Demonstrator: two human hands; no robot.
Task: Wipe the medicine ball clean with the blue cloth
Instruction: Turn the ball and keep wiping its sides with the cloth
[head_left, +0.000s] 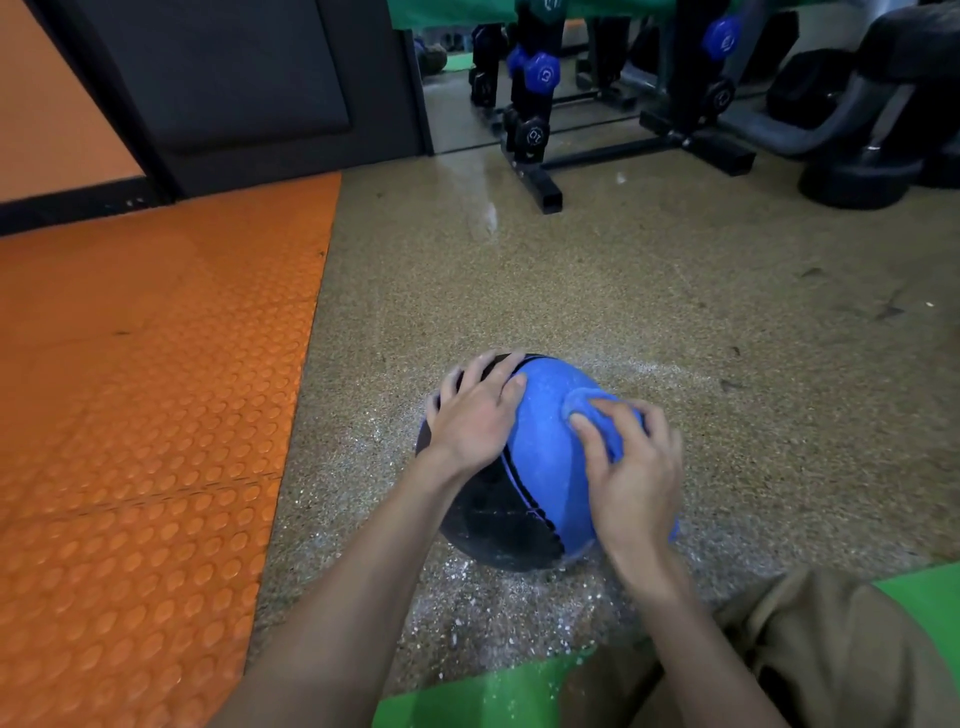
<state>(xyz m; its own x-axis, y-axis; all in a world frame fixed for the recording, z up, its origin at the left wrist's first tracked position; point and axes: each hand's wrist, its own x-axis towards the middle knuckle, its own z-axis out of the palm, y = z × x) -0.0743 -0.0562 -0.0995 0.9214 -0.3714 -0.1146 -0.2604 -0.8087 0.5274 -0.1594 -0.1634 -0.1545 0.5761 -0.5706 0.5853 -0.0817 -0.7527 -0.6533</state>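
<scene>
A blue and black medicine ball (540, 467) rests on the speckled floor in front of me, dusted with white powder. My left hand (475, 415) lies flat on its upper left side, fingers spread across the black panel and the seam. My right hand (631, 470) presses a bunched blue cloth (597, 415) against the blue panel on the ball's upper right. Part of the cloth is hidden under my fingers, and a corner shows below my wrist.
White powder (483, 587) is scattered on the floor around the ball. An orange studded mat (145, 415) lies to the left, a green mat (483, 696) under my knees. A dumbbell rack (535, 130) and gym machines stand at the back.
</scene>
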